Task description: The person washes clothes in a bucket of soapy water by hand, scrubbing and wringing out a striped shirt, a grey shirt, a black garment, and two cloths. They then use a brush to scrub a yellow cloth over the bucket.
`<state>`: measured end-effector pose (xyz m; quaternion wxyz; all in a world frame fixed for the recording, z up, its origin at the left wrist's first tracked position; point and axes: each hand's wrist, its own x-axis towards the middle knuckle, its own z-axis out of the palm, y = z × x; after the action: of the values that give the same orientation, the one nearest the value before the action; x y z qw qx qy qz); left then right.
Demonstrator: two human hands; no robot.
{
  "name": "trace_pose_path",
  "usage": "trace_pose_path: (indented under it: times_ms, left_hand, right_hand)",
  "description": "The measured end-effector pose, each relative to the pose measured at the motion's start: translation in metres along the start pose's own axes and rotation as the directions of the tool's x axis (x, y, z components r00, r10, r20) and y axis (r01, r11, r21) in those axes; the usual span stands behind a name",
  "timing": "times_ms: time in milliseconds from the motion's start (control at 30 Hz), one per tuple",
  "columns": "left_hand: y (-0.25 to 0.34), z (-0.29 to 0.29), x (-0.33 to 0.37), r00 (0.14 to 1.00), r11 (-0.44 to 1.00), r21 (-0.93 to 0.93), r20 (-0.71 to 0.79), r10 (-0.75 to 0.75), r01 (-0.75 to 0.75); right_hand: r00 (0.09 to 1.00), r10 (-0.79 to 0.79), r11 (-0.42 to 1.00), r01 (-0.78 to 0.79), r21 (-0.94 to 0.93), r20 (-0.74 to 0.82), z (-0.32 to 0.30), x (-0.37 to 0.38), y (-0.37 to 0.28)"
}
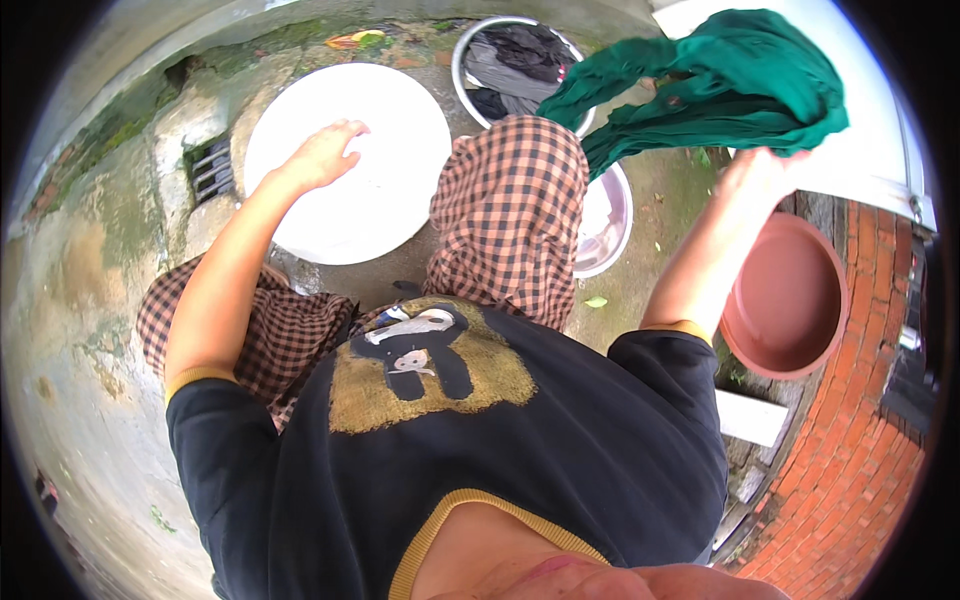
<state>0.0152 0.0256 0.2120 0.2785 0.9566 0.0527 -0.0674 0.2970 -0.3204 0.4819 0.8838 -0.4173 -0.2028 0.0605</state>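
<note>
A dark green cloth (740, 85), bunched and twisted, hangs in the air at the upper right, with my right hand (758, 178) closed on its lower right part. Its left end drops toward my checked knee, over the edge of a metal basin. My left hand (328, 157) is over a large round white top (350, 220), fingers spread a little and nothing in them. Whether its fingertips touch the white surface I cannot tell. Dark and grey clothes (515, 65) lie in the metal basin (458, 72) at the far middle.
A second, smaller basin (622, 215) stands right of my knee, partly hidden. An empty reddish-brown tub (785, 300) sits at the right beside a brick strip (850, 400). A white panel (860, 165) stands at the far right. Wet concrete with a drain grate (211, 170) lies left.
</note>
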Motion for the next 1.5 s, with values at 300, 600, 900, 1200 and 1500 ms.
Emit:
trace_pose_path:
  times_ms: [300,600,900,1200,1500]
  left_hand:
    - [0.045,-0.077,0.023,0.623,0.956,0.037,-0.751,0.219,-0.292]
    - [-0.014,-0.023,0.020,0.752,0.835,-0.550,-0.555,-0.356,-0.010]
    - [-0.053,-0.012,-0.038,0.764,0.204,-0.973,-0.215,-0.609,-0.111]
    - [-0.045,-0.022,-0.038,0.816,0.795,-0.527,-0.290,-0.500,0.300]
    - [-0.086,-0.004,-0.005,0.800,0.906,-0.012,-0.465,-0.380,0.423]
  right_hand:
    - [0.934,0.084,0.955,-0.175,0.240,0.348,0.153,0.026,0.013]
    - [0.950,0.301,0.948,-0.307,0.082,0.079,0.193,-0.047,0.169]
    - [0.757,0.628,0.569,-0.288,-0.770,0.181,0.023,-0.104,0.362]
    - [0.423,0.771,0.207,0.540,-0.816,0.475,0.024,-0.164,0.396]
    - [0.003,1.000,0.004,0.760,-0.649,0.009,-0.012,-0.240,0.461]
